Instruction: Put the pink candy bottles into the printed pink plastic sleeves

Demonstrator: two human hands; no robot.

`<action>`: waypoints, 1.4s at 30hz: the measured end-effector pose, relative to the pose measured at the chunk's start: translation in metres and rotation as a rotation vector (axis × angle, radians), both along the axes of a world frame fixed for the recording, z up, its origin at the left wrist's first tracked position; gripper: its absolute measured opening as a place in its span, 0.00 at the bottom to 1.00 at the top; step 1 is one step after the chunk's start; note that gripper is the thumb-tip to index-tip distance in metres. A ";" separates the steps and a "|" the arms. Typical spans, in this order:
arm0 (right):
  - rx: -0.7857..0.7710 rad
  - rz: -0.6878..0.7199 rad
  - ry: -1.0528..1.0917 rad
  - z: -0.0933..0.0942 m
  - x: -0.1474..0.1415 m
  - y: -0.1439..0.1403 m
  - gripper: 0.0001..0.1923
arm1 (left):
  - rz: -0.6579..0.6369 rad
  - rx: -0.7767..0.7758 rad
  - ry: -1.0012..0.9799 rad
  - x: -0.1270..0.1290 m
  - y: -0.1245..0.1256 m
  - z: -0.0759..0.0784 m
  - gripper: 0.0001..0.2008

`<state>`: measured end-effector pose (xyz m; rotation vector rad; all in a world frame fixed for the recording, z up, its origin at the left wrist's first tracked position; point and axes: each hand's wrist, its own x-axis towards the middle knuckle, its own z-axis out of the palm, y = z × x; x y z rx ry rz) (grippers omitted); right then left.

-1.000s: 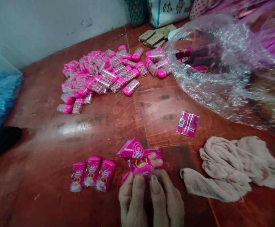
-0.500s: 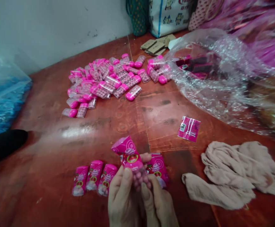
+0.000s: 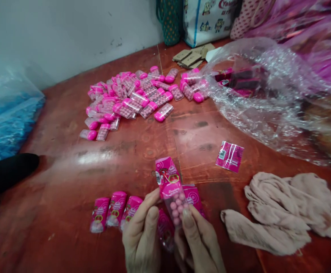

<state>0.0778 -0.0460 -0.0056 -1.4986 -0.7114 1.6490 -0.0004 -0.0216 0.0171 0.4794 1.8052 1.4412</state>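
Observation:
My right hand (image 3: pixel 198 231) is closed on the lower end of a clear candy container (image 3: pixel 178 206) full of round pink candies, thumb on its front. A pink printed wrapper sleeve (image 3: pixel 167 172) covers the container's upper part and sticks up above it. Beside the container's left side, my left hand (image 3: pixel 142 231) has its thumb lifted off and fingers extended, fingertips close to the sleeve. Below and between my hands, another pink wrapper (image 3: pixel 165 229) is partly hidden. More pink wrappers (image 3: pixel 192 195) lie behind my right hand. To the left, three wrapped containers (image 3: pixel 116 208) lie in a row.
Beyond my hands lies a pile of pink-capped candy containers (image 3: pixel 125 94). A single flat wrapper (image 3: pixel 230 156) and a crumpled beige cloth (image 3: pixel 279 212) are to the right. Clear plastic sheeting (image 3: pixel 239 113) spreads at the back right. A bag of blue items (image 3: pixel 8 121) stands left.
The container has turned more upright and its sleeve top, bent over before, now stands straighter. My left thumb has come off the container; my right hand keeps its grip.

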 end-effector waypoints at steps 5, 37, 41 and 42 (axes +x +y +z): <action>-0.059 0.044 0.142 -0.005 -0.001 -0.001 0.22 | -0.065 0.083 0.252 -0.004 0.011 0.003 0.09; -0.126 0.068 0.198 0.004 -0.004 0.007 0.23 | -0.776 0.365 0.982 -0.043 0.024 0.001 0.13; -0.155 0.017 0.115 0.008 -0.005 0.009 0.25 | -0.755 0.299 0.790 -0.043 0.025 -0.001 0.10; -0.169 0.006 0.124 0.008 -0.007 0.008 0.25 | -0.749 0.291 0.755 -0.043 0.025 -0.002 0.10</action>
